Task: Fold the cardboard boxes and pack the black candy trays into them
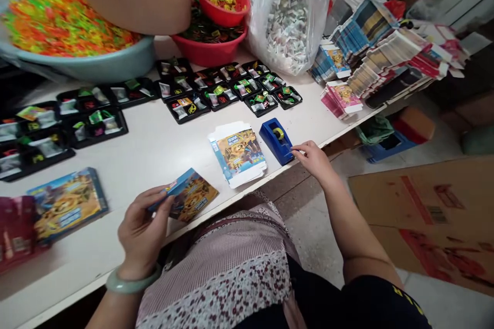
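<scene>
My left hand (144, 223) grips a small printed cardboard box (195, 195), blue and gold, between thumb and fingers, tilted over the table's front edge. At the front end of a blue tape dispenser (273, 139), my right hand (311, 159) pinches the end of the tape, its fingertips by the cutting edge. The strip itself is too small to see clearly. A yellowish tape roll (278, 134) sits in the dispenser. Between my hands lies a flattened, unfolded box (239, 153) with white flaps, printed side up.
Black trays (188, 108) of small toys and packets line the table (165, 149). Behind stand a blue tub (81, 64), a beige basin (154, 5), red basins (210, 51) and a bag of packets (289, 25). Box stacks (363, 31) are at right, closed boxes (69, 203) at left.
</scene>
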`<state>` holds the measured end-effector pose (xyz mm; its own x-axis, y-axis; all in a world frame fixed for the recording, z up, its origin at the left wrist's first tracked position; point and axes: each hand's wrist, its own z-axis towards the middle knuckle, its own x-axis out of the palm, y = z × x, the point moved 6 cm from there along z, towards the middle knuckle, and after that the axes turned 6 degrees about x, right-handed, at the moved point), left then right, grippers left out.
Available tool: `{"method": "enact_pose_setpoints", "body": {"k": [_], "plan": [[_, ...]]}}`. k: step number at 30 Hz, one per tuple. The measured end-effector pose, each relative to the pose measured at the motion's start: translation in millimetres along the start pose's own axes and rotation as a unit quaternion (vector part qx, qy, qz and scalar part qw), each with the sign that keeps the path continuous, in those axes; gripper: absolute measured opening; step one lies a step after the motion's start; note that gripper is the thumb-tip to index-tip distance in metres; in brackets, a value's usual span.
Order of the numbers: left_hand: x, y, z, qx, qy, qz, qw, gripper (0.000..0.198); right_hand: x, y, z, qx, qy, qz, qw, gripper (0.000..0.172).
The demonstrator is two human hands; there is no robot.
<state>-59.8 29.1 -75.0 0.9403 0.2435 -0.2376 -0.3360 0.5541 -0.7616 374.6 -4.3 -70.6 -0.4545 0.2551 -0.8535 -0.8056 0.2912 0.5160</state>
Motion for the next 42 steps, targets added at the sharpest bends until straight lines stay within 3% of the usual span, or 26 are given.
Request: {"method": "enact_pose_setpoints", "body": {"k": [4,7,9,11,14,17,20,22,24,27,29,31,34,38,40,42], "plan": [[1.5,-1.5,-1.2,-0.001,0.007,-0.008,1.0,0.023,13.0,-11.3,-2.6,0.044,0.023,0.198,0.979,0.033],[1.3,-1.1,-2.4,0.004,0.008,-0.007,1.0,0.024,32.0,-24.0,-17.1,0.141,0.043,0.375,0.915,0.042],[1.8,-1.6,-2.7,0.008,0.012,-0.008,1.0,0.025,41.0,-28.1,-26.9,0.17,0.032,0.424,0.889,0.042],[2.1,-2.7,-2.0,0.008,0.014,-0.008,1.0,0.026,41.8,-29.2,-31.8,0.152,-0.001,0.398,0.905,0.039],[2.2,-4.2,0.8,0.009,0.017,-0.012,1.0,0.026,31.1,-27.9,-33.3,0.096,-0.058,0.258,0.96,0.032],[3.0,-5.9,3.3,0.013,0.028,-0.014,0.999,0.026,19.3,-17.7,-38.4,0.067,-0.052,0.158,0.984,0.026],[5.5,-13.2,1.0,0.023,0.061,0.0,0.998,0.022,25.1,23.3,-52.9,0.036,0.08,0.229,0.97,0.023],[7.1,-19.7,-2.8,0.027,0.085,0.027,0.996,0.022,38.5,69.9,-66.6,0.012,0.198,0.33,0.923,0.022],[8.0,-25.5,-5.5,0.039,0.105,0.061,0.992,0.037,52.9,121.0,-77.4,-0.012,0.276,0.408,0.87,0.02],[12.6,-36.7,-6.2,0.114,0.181,0.079,0.974,0.064,80.7,183.0,-83.7,-0.031,0.332,0.474,0.815,0.018],[14.2,-43.6,-5.5,0.167,0.235,0.106,0.952,0.07,103.2,206.6,-82.9,-0.024,0.349,0.487,0.8,0.024],[14.8,-46.0,-4.4,0.191,0.279,0.147,0.93,0.065,122.8,216.6,-80.0,-0.016,0.354,0.475,0.806,0.036],[15.1,-42.1,-2.5,0.182,0.307,0.151,0.922,0.052,135.2,216.8,-72.1,-0.034,0.307,0.401,0.862,0.053],[11.3,-28.8,3.0,0.126,0.247,0.054,0.959,0.032,127.5,214.2,-60.2,-0.123,0.2,0.211,0.949,0.054],[6.5,-15.6,7.0,0.058,0.208,0.016,0.976,0.02,126.2,214.0,-54.2,-0.161,0.184,0.152,0.958,0.047],[-1.9,-2.9,12.0,0.001,0.182,-0.013,0.983,0.015,133.2,218.1,-47.2,-0.181,0.215,0.17,0.945,0.042]]}}
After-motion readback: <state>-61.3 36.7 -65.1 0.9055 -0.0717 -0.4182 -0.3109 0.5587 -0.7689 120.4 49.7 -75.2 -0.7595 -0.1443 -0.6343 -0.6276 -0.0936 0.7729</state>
